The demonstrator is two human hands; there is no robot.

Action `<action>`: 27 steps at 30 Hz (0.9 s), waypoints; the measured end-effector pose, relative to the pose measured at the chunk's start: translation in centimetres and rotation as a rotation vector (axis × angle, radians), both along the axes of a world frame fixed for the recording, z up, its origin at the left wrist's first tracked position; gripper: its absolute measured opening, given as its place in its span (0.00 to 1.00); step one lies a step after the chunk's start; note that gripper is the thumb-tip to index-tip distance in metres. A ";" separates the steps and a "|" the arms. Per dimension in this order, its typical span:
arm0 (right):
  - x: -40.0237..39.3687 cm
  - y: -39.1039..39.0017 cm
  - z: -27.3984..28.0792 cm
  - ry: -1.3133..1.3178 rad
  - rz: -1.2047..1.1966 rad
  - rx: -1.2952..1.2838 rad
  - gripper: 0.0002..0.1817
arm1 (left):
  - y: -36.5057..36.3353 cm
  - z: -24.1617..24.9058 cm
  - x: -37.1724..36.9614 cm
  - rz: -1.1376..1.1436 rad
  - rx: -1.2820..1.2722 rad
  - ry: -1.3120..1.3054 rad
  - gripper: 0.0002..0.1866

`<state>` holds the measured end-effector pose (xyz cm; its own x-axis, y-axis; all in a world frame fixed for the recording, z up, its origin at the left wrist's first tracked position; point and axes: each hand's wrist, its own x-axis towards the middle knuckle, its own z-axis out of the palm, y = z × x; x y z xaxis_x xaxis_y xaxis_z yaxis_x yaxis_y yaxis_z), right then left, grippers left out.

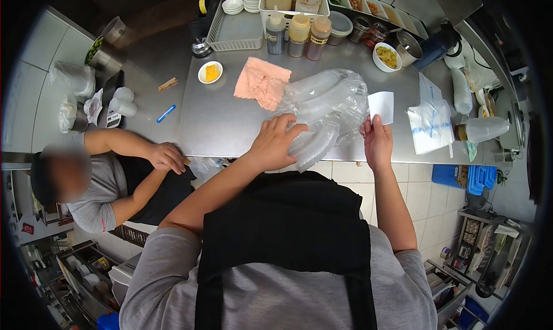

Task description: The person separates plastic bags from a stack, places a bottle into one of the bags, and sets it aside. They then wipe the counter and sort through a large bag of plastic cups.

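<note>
My left hand [275,141] curls its fingers over the near end of a stack of clear plastic lids or cups [317,145], nested in a curved row by the table's front edge. More such stacks lie just behind in a clear plastic bag [345,94]. Between the thumb and fingers of my right hand [378,144] is a white paper slip [381,106], held upright beside the bag's right side. Any print on the slip is too faint to read. A crumpled pink cloth [262,81] touches the bag's left side.
Squeeze bottles [298,36], a basket [236,33] and a bowl of yellow-green pieces [387,57] stand at the back. A small dish [210,72] and blue pen [166,113] lie left; plastic bags [429,122] lie right. A co-worker [115,180] leans at the left edge.
</note>
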<state>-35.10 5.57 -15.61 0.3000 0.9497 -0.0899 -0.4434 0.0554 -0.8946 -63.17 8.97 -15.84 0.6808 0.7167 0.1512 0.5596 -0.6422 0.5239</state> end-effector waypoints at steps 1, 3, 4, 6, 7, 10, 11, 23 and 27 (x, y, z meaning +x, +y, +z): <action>-0.1 -0.1 0.1 -0.021 0.030 -0.040 0.11 | -0.1 0.1 -0.1 -0.005 0.006 0.002 0.38; 0.2 -0.2 -0.4 -0.049 0.040 -0.048 0.12 | -0.1 0.3 -0.4 -0.010 0.011 0.005 0.38; 0.6 -0.3 -0.8 -0.143 0.052 -0.079 0.13 | 0.0 0.3 -0.6 -0.004 -0.059 -0.025 0.37; 1.1 -0.4 -1.2 -0.237 0.066 -0.108 0.13 | 0.5 0.2 -1.0 0.004 -0.129 -0.055 0.36; 1.2 -0.5 -1.2 -0.399 0.076 -0.108 0.13 | 0.9 0.0 -1.2 -0.041 -0.195 -0.052 0.35; 0.5 -0.5 -0.6 -0.439 0.043 -0.091 0.15 | 1.1 0.4 -1.2 -0.090 -0.301 -0.040 0.35; 0.0 -0.5 -0.2 -0.315 0.001 -0.074 0.16 | 1.1 0.8 -1.1 -0.093 -0.342 -0.031 0.35; -2.1 -1.4 2.8 0.111 0.103 -0.046 0.12 | 1.5 3.5 3.4 -0.062 -0.245 0.109 0.35; -1.8 -1.7 2.8 0.123 0.113 -0.026 0.12 | 1.0 3.4 3.5 -0.026 -0.269 0.081 0.36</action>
